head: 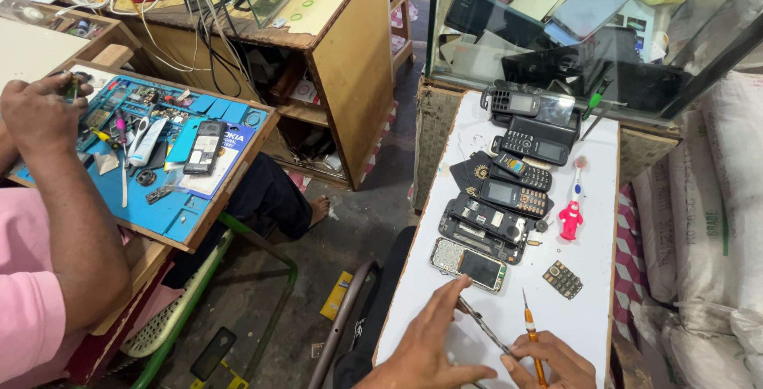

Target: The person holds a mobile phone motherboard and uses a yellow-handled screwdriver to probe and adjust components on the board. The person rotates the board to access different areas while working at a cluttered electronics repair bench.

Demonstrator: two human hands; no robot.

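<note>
Far left of the white worktop (592,278): a co-worker's hand (38,115) over a blue repair mat (179,210), pink sleeve (28,317) cut off by the frame edge. Something small pinched in those fingers, too tiny to identify. Black phone with its back off (205,147) lying on that mat among small tools, hard to sort out.

On the worktop itself, bottom edge: left hand (433,349) flat-ish on the surface, wrist cropped out, fingers closed around slim metal tweezers (483,325). Long axis diagonal, one end toward the silver-framed open phone (469,263), the other down-right by the right hand. Working tip not clear.

Just right of that: right hand (552,361), half cut off by the frame, fingers pinched on an orange-handled precision screwdriver (531,333). Nearly upright in view, thin metal tip pointing away toward the far end of the worktop, handle end buried in the fingers.

Further up the worktop: a pile of black keypad phones and gutted phone shells (509,190), overlapping so a count is tricky. Right of the pile: a loose grey keypad (563,279) and a small red-and-white figure-shaped toothbrush (571,210). Beyond the worktop's far end: a glass case (556,31) stuffed with phones, reflections muddying the contents.
</note>
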